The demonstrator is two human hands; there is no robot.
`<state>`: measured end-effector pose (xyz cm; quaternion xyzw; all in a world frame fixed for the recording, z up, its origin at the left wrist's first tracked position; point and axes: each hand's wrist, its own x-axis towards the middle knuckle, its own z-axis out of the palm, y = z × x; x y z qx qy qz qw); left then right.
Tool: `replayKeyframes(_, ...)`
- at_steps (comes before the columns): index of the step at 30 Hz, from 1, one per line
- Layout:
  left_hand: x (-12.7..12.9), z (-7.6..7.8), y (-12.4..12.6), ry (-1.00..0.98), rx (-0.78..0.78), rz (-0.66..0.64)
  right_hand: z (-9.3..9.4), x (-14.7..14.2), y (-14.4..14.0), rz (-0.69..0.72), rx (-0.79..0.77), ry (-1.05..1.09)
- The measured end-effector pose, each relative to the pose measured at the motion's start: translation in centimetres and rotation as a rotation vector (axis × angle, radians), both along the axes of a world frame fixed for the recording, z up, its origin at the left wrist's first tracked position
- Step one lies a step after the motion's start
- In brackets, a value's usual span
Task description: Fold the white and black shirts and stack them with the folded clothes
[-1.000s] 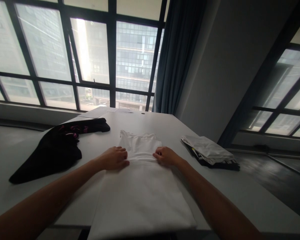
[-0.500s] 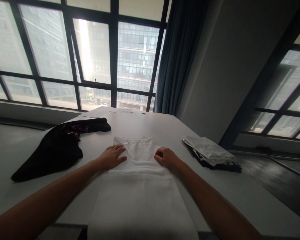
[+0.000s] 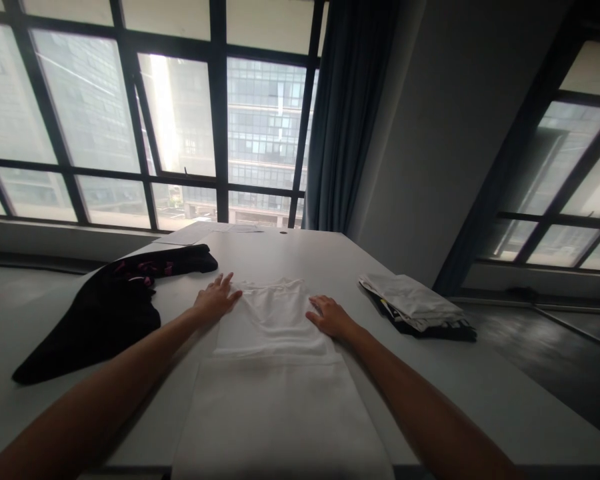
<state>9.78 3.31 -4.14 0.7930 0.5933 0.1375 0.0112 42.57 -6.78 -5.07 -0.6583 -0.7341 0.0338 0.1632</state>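
Observation:
A white garment (image 3: pixel 280 393), which looks like a shirt with its sides folded in, lies lengthwise before me. Its gathered neck end points away toward the window, and a crosswise fold line runs below it. At the upper left edge of the cloth rests my left hand (image 3: pixel 215 298), open, fingers spread. On the upper right edge lies my right hand (image 3: pixel 330 315), also open, with its fingers slightly bent and touching the fabric. Neither hand grips the cloth. The near end of the garment reaches the table's front edge.
The white table (image 3: pixel 280 257) stretches toward the windows. A crumpled black garment (image 3: pixel 100 313) with pink details lies at left. Folded clothes (image 3: pixel 415 303), white over black, are stacked at right. Papers (image 3: pixel 195 232) lie at the far end. A blue curtain (image 3: pixel 340 133) hangs behind.
My left hand has shifted outward to the garment's upper left edge. The fingers of my right hand have uncurled and lie flatter. The camera view has tilted slightly.

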Motion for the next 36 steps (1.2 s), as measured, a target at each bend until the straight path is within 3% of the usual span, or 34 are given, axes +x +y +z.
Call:
replayKeyframes(6, 0.4, -1.7, 1.8, -0.164, 0.098, -0.099, 0.1, 0.0, 0.8, -0.041, -0.024, -0.079)
replayKeyframes(11, -0.3, -2.2, 2.7, -0.418, 0.111, -0.216, 2.1, -0.7, 3.8, -0.078, -0.039, -0.152)
replayKeyframes(15, -0.8, -1.8, 3.0, -0.473, 0.157, -0.164, 3.4, -0.7, 6.4, -0.047, -0.115, -0.101)
replayKeyframes(18, -1.3, -1.5, 3.1, -0.503, 0.187, -0.116, 2.8, -0.4, 7.4, -0.036, 0.009, 0.035)
replayKeyframes(21, -1.6, -1.5, 3.2, -0.493, 0.182, -0.092, 1.4, -0.3, 7.6, -0.079, 0.112, 0.089)
replayKeyframes(24, -1.6, -1.6, 3.1, -0.452, 0.181, -0.092, 0.3, -0.4, 7.5, -0.1, 0.117, 0.055)
replayKeyframes(30, -0.9, -0.7, 1.7, -0.303, 0.248, -0.099, 0.3, -0.6, 7.2, -0.155, 0.088, 0.067)
replayKeyframes(33, -1.0, -0.6, 1.6, -0.177, 0.188, -0.05, 0.3, -0.8, 7.0, -0.166, 0.086, 0.065)
replayKeyframes(36, -1.5, -0.7, 2.2, -0.197, 0.147, -0.005, 0.2, -1.0, 6.9, -0.173, 0.076, 0.057)
